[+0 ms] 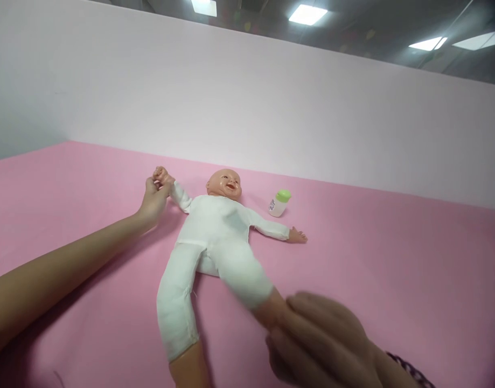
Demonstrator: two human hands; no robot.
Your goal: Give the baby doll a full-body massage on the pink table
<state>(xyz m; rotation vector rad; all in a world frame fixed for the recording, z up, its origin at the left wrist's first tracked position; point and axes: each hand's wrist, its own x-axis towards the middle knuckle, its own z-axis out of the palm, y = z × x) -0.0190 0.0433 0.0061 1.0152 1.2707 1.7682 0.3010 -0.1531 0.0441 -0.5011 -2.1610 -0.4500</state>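
A baby doll (215, 223) with a white cloth body lies on its back on a pink surface (372, 258), its head at the far end. My left hand (155, 198) is closed around the doll's hand and wrist at the left of the view. At the lower right, my right hand (323, 339), a little blurred, wraps round the doll's lower leg near the foot; the foot itself is hidden by my fingers. The doll's other arm stretches out to the right, palm and fingers spread. Its other leg runs down to the bottom edge of the view.
A small bottle (278, 205) with a green cap and a pale body stands beside the doll's head and outstretched arm. Behind the pink surface rises a white wall panel (247, 102). Ceiling lights (307, 14) show above the panel. A dark braided band circles my right wrist.
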